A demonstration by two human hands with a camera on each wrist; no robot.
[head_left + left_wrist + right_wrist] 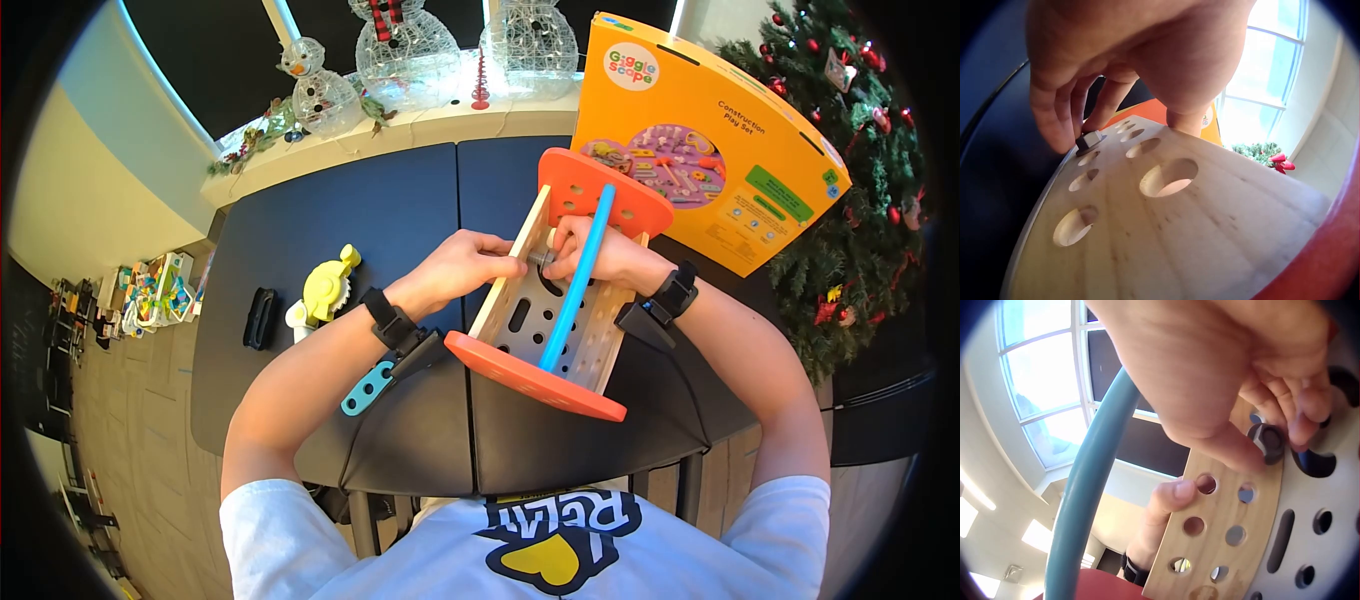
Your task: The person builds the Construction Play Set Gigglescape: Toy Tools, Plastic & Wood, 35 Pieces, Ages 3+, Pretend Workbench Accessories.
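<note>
A toy toolbox with orange end panels [535, 376], a blue handle bar [580, 280], holed wooden sides and a grey holed base is tilted over the table. My left hand [455, 272] grips its left wooden side panel [1129, 244], thumb over the top edge. On the panel's outer face, left fingertips touch a grey bolt head [1089, 142]. Reaching inside past the handle bar, my right hand [605, 255] pinches a dark grey round nut [1267, 442] against the inner face of that panel. The bolt's shank is hidden.
Left on the black table [420, 440] lie a yellow-green toy circular saw [328, 288], a black case [262, 318] and a teal holed strip [368, 390], partly under the left wrist. An orange play-set box [700, 140] stands behind the toolbox, beside a decorated tree [860, 200].
</note>
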